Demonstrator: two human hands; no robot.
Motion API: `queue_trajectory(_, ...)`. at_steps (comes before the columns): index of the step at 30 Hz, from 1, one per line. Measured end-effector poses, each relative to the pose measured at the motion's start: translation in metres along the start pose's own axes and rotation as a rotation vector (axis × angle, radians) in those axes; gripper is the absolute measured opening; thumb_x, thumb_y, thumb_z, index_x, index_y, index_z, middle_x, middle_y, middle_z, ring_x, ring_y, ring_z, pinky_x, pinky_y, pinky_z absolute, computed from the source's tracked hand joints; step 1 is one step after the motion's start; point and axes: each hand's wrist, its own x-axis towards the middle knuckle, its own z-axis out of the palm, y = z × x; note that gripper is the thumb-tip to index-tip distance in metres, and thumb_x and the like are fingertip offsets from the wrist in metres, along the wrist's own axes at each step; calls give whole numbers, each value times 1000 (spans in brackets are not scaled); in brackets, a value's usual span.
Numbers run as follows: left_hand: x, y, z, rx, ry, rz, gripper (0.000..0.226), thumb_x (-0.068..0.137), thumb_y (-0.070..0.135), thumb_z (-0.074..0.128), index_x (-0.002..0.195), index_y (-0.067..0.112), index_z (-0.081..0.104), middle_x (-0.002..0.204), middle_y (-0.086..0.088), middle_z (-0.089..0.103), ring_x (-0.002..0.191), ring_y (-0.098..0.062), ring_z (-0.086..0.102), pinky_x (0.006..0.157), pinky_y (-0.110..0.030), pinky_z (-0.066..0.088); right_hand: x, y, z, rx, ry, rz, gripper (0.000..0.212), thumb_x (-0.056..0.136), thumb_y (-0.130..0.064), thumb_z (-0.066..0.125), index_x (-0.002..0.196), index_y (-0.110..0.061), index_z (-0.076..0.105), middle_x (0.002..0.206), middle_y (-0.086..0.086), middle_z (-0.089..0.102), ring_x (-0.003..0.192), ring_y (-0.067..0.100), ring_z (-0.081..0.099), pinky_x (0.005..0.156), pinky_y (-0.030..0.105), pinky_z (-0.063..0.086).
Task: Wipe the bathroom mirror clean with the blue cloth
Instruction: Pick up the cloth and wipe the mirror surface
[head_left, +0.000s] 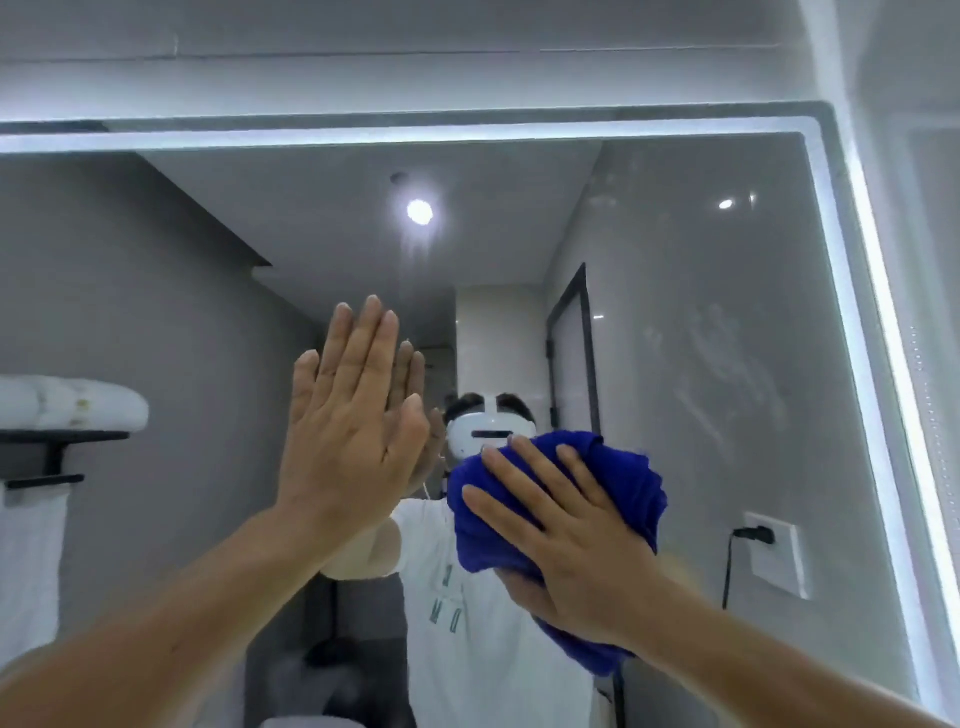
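Both your bare forearms reach up and forward from the lower corners of the view. Your left hand (353, 421) is flat, fingers straight, close together and pointing up, palm against the mirror (727, 312). Your right hand (561, 525), just beside it and lower, spreads its fingers over the blue cloth (623, 483), pressing it to the glass.

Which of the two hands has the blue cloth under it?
The right hand, its fingers spread over the blue cloth, pressing it to the mirror. The left hand is bare, held flat against the glass with straight fingers.
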Motion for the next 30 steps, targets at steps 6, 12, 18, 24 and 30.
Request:
queue_trajectory(6, -24, 19, 11, 92, 13, 11, 64, 95, 31, 30, 154, 9, 17, 164, -6, 13, 151, -17, 4, 119, -45, 9, 48, 61, -29, 38, 132, 516, 64, 98, -51, 34, 154, -27, 14, 161, 4, 19, 148, 30, 15, 119, 51, 7)
queue_trajectory(12, -47, 49, 21, 50, -64, -23, 66, 95, 34, 27, 155, 12, 10, 165, -2, 6, 151, -13, -4, 121, -48, 8, 9, -7, -4, 105, 227, 499, 62, 99, -48, 29, 155, -22, 17, 161, 8, 18, 148, 32, 13, 119, 53, 6)
queue_trajectory(18, -68, 69, 23, 23, -84, -52, 67, 95, 34, 29, 155, 10, 16, 165, -3, 9, 151, -13, -3, 121, -43, 4, -111, -82, 38, 85, 86, 274, 72, 91, -41, 46, 155, -26, 16, 162, 6, 18, 149, 32, 13, 119, 55, 8)
queue_trajectory(24, -83, 59, 15, 27, -124, -69, 66, 96, 34, 27, 156, 10, 14, 165, -3, 7, 151, -14, -3, 121, -46, 5, -216, -111, 58, -58, -117, 12, 78, 86, -35, 55, 155, -26, 19, 162, 4, 16, 149, 31, 14, 118, 53, 13)
queue_trajectory(30, -106, 34, 8, 14, -191, -92, 67, 95, 37, 24, 155, 11, 12, 165, -4, 7, 152, -16, -2, 120, -52, 9, -138, -86, 31, 58, 31, 204, 70, 92, -32, 51, 154, -24, 20, 160, 5, 23, 148, 31, 15, 119, 54, 9)
